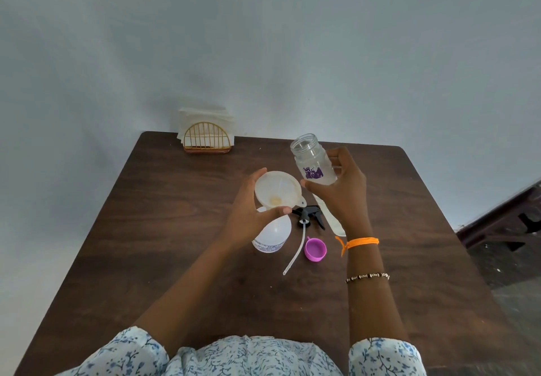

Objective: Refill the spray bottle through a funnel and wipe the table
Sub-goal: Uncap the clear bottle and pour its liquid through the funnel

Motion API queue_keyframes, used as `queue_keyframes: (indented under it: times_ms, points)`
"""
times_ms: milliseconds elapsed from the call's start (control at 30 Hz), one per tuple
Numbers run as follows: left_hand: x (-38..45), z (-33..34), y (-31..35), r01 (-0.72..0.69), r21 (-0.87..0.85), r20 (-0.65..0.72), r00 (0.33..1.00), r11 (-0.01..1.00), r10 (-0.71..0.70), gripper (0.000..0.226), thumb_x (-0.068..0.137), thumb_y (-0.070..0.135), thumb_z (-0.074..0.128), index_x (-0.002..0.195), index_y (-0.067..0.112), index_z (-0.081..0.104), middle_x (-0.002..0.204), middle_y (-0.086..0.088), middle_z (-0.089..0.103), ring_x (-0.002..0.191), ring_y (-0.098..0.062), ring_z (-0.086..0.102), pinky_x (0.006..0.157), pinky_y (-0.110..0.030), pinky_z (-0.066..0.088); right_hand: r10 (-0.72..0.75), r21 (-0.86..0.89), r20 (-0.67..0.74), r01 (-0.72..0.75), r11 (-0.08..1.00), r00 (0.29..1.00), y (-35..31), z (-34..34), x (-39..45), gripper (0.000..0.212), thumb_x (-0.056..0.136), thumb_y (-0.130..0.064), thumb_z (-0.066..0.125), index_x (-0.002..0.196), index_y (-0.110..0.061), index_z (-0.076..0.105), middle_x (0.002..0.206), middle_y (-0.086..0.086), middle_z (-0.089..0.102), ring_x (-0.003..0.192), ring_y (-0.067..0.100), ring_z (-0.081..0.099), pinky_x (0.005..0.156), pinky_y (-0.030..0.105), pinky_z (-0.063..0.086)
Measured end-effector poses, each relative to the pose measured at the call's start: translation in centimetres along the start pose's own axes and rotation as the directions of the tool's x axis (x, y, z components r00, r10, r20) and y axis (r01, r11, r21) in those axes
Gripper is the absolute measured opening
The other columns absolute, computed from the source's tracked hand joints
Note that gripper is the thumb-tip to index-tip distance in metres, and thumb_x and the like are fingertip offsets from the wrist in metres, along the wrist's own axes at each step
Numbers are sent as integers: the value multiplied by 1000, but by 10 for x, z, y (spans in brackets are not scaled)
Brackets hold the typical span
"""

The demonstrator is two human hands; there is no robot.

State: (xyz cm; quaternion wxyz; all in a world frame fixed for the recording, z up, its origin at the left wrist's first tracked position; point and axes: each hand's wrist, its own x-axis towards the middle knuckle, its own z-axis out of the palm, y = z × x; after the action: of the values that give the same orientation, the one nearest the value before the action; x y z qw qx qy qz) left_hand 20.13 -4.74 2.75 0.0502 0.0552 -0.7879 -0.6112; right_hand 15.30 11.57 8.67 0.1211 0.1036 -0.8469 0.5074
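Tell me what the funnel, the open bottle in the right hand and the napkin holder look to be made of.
Funnel: probably plastic, milky and translucent, matte.
Open bottle: clear plastic or glass, see-through wall with a purple print; cannot tell which.
Napkin holder: likely metal wire, thin glossy gold bars on a darker base.

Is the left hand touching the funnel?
Touching: the head view shows the left hand holding the funnel by its rim, fingers behind, thumb in front.

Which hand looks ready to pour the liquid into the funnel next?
The right hand. It already grips the open clear bottle, raised just beside the funnel. The left hand is busy holding that funnel's rim over the spray bottle, so it should probably keep steadying it.
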Motion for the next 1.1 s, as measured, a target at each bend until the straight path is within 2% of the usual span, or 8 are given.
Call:
queue_keyframes:
  times_ms: [167, 267, 400, 500, 667, 900, 1000, 1100]
  points:
    - [0, 1, -3, -15, 22, -35, 999, 1000, 16, 81, 69, 32, 80, 135, 34, 33, 136, 14, 36, 118, -4, 39, 85, -11, 36, -3, -45, 15, 4, 999, 1000, 10, 5, -6, 47, 57, -17, 84, 95, -17, 57, 95, 0, 65, 86, 17, 59, 69, 25, 50]
    - [0, 0, -3, -5, 40, -49, 999, 999, 7, 82, 70, 34, 79, 137, 35, 31, 133, 18, 34, 116, 0, 37, 75, -3, 32, -35, -97, 4, 36, 995, 999, 11, 5, -7, 46, 58, -13, 83, 97, -14, 58, 96, -1, 64, 87, 19, 57, 67, 21, 45]
    - [1, 0, -4, -8, 49, -47, 999, 999, 10, 85, 69, 34, 80, 137, 35, 29, 135, 16, 34, 116, 0, 36, 73, -2, 32, -54, -187, -4, 53, 981, 999, 16, 4, -7, 46, 58, -7, 80, 99, -16, 59, 100, 0, 63, 95, 22, 52, 71, 23, 37]
    - [3, 1, -5, -12, 75, -42, 999, 997, 16, 86, 68, 33, 80, 138, 34, 29, 139, 12, 33, 116, 0, 35, 71, 0, 32, -79, -227, -7, 75, 971, 997, 18, 3, -7, 46, 59, -5, 77, 101, -15, 60, 102, 4, 63, 94, 21, 48, 68, 15, 32]
    - [4, 2, -4, -22, 68, -27, 999, 997, 24, 89, 68, 29, 81, 139, 30, 29, 140, 11, 32, 117, 0, 34, 70, 5, 34, -91, -266, 6, 89, 960, 996, 19, 2, -6, 46, 60, -4, 75, 103, -14, 61, 101, 6, 61, 93, 18, 44, 63, 14, 28]
    - [6, 2, -4, -15, 73, -17, 1000, 997, 16, 90, 68, 29, 81, 140, 29, 28, 142, 9, 32, 118, -1, 33, 79, -2, 31, -121, -292, 33, 125, 948, 992, 17, 5, -7, 44, 61, -6, 77, 102, -13, 61, 102, 8, 62, 94, 21, 45, 73, 25, 32]
    - [5, 2, -4, -9, 60, -17, 1000, 998, 10, 90, 68, 29, 82, 140, 29, 28, 143, 8, 32, 120, -4, 35, 89, -16, 36, -132, -326, 29, 134, 936, 991, 19, 5, -6, 45, 62, -5, 77, 103, -14, 61, 102, 7, 61, 95, 23, 47, 73, 25, 32]
    - [4, 2, -3, -12, 45, -11, 1000, 999, 12, 90, 68, 28, 81, 141, 28, 29, 143, 7, 32, 121, -6, 35, 92, -21, 37, -136, -341, 26, 137, 930, 990, 20, 5, -7, 46, 62, -2, 76, 104, -14, 61, 103, 6, 61, 97, 25, 47, 73, 24, 31]
